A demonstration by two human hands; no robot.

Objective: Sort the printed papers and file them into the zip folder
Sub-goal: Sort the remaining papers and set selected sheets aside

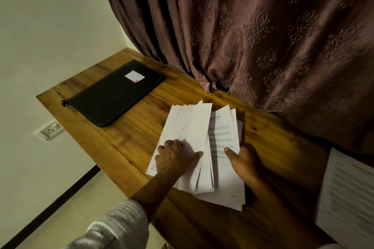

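A stack of printed papers (220, 133) lies on the wooden table (129, 139) in the middle. Several upper sheets (192, 125) are lifted and turned over to the left like pages. My left hand (174, 157) holds these turned sheets, fingers curled on their back and thumb stretched along their edge. My right hand (242, 161) grips the right side of the lower printed pile, its thumb lying on the text page. The black zip folder (115, 93) lies closed and flat at the table's far left, with a white label on top, apart from both hands.
A second pile of printed sheets (348, 192) lies at the table's right edge. A brown patterned curtain (263, 36) hangs along the back of the table. The table's left edge drops to the floor, with a wall socket (50, 129) below it.
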